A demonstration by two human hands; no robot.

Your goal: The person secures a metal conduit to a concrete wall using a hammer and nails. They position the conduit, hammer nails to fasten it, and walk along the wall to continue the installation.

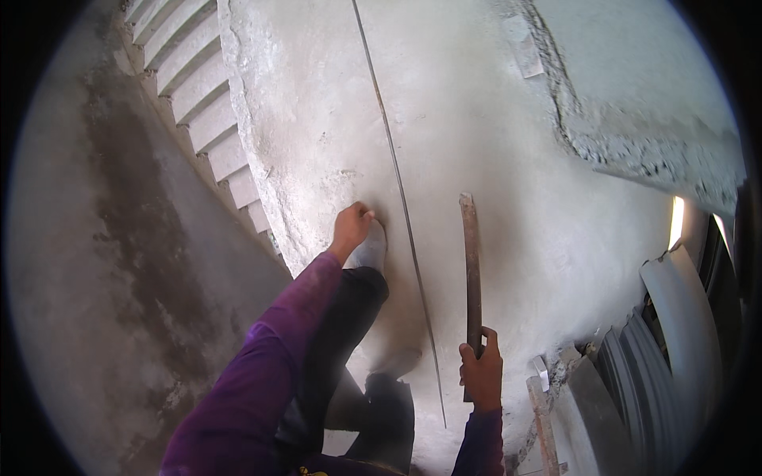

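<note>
My right hand (482, 369) grips the lower part of a long, narrow brown bar (471, 270), slightly curved in this view and paler at its far end. Whether it is wood or rusty metal I cannot tell. My left hand (352, 228) is closed, fingers curled in, over one of my grey shoes (371, 247); anything inside it is hidden. Between the two hands a thin dark rod (399, 178) lies lengthwise on the pale concrete floor (548, 262), apart from both.
Concrete steps (198, 87) run along the left, beyond the floor's rough edge. Grey curved or corrugated sheets (635, 365) crowd the lower right, with a narrow wooden strip (543, 420) beside them. A broken concrete ledge (651, 151) juts in at the upper right.
</note>
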